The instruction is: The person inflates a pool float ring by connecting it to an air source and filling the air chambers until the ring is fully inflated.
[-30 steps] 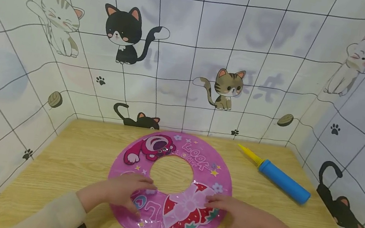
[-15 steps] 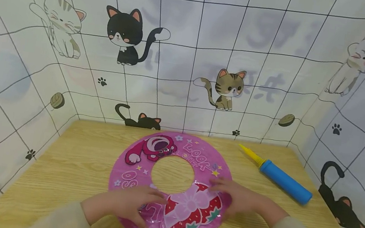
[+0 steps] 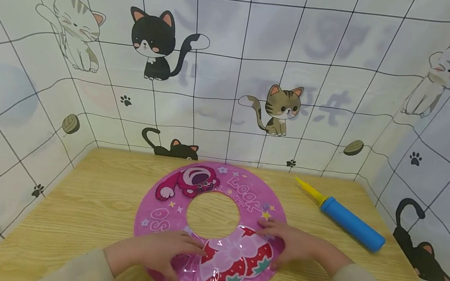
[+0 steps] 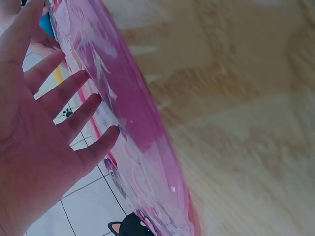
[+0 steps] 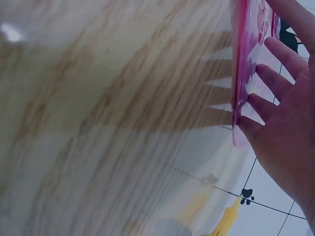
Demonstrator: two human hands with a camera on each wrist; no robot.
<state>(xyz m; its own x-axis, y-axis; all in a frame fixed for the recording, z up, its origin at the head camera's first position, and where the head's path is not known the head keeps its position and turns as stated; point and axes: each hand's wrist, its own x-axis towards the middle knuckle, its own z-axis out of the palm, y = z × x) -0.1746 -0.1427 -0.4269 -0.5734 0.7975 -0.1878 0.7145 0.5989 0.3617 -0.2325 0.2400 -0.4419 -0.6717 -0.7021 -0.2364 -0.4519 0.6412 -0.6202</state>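
Observation:
A pink swim ring, printed with a bear and a strawberry bow, lies flat on the wooden table, thin and slack-looking. My left hand rests over its near left part, fingers spread toward the bow. In the left wrist view the left fingers are loosely extended, their tips right at the ring's glossy film. On the ring's right side, my right hand lies over the rim, thumb toward the near edge. The right wrist view has the right fingers extended and apart, tips along the ring's edge.
A blue hand pump with a yellow nozzle lies to the right of the ring, beyond the right hand. The wooden table ends at a cat-print wall covering at the back and sides.
The left hand has moved right across the ring, and the right hand slightly up and inward. Since half a second ago the ring's print has turned slightly clockwise. The pump stays put.

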